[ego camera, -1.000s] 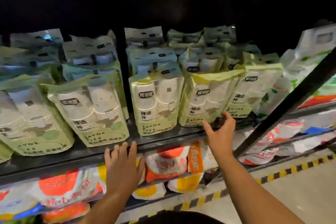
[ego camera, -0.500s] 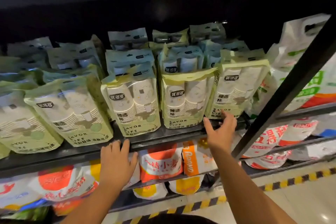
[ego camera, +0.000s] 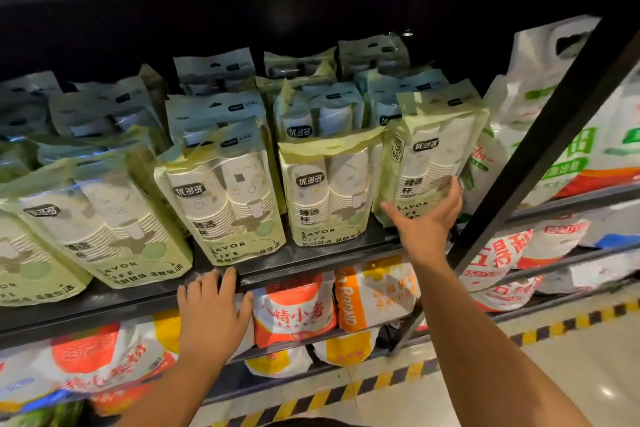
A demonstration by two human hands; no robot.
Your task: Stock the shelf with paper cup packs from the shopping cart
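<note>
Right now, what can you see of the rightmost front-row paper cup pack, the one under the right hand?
The rightmost front-row pack is a glossy pale-green plastic pouch with a clear window showing two stacks of white paper cups and a dark logo label. It stands on the dark shelf, tilted a little, beside the neighbouring pack. The right hand lies spread on its lower front, thumb to the left, fingers up its right side.

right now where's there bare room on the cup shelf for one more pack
Only the front strip of the black metal shelf is bare, between left hand and right hand, plus a dark wedge between the two pale green paper cup packs above the left hand. Rows behind are crowded.
</note>
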